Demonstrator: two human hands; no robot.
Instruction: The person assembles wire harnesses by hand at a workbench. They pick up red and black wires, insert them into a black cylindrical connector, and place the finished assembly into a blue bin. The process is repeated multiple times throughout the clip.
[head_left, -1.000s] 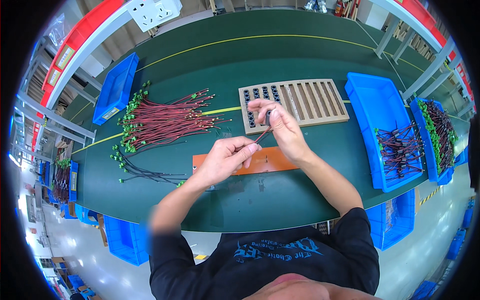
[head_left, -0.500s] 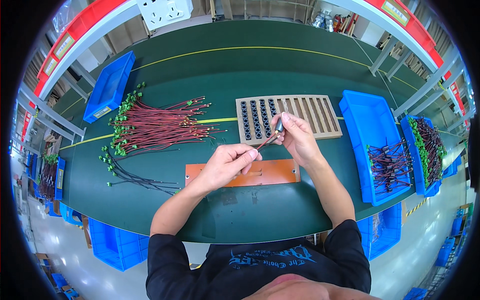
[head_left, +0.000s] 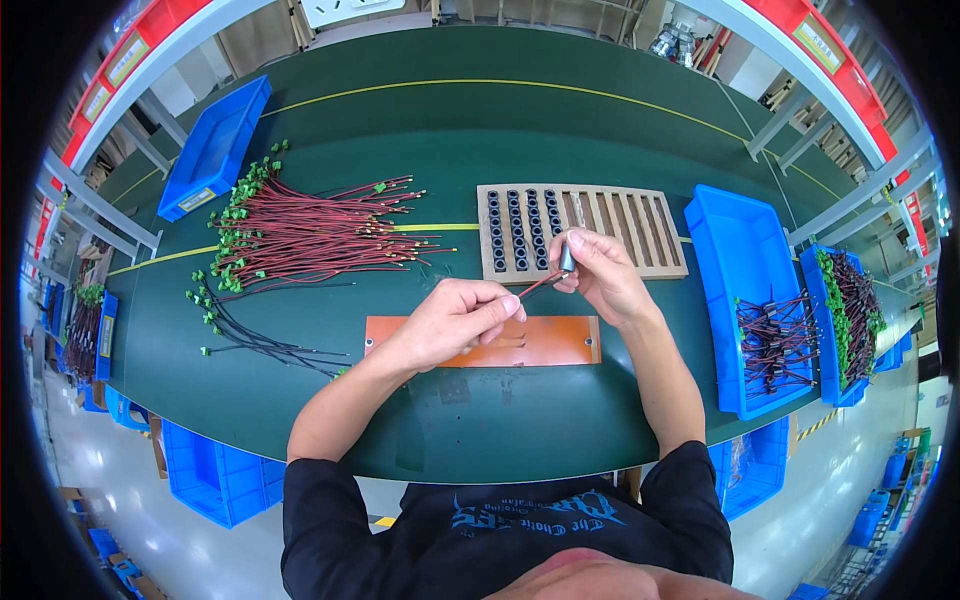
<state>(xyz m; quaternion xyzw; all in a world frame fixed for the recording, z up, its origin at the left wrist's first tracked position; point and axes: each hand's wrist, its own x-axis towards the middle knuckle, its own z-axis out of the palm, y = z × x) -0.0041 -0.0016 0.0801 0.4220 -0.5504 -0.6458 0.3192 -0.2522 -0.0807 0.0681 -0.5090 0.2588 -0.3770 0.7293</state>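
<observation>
The thumb and first finger of the right hand [head_left: 606, 280] are pinching a small black tube [head_left: 567, 259], which stands a little tilted above the counter [head_left: 470, 420]. The fingers of the left hand [head_left: 460, 318] are pressed together around a thin dark red wire [head_left: 540, 286]. This wire goes up to the lower end of the tube; whether its tip is inside, I cannot tell.

Below the hands, an orange plate [head_left: 560, 345] lies flat on the counter, and the left hand covers a part of it. Just behind the right hand is a wooden rack [head_left: 665, 272] with long slots; the four slots at its left side carry rows of black tubes [head_left: 516, 232].

To the left lies a wide bunch of red wires [head_left: 320, 232] with green plugs on their left ends. Nearer to the person are some black wires [head_left: 270, 340], also with green plugs. Behind the bunch is a blue tray [head_left: 215, 150]. On the right, a blue box [head_left: 735, 235] holds wires with black pieces [head_left: 775, 340], and a second blue box [head_left: 823, 360] beside it holds more wires with green plugs.
</observation>
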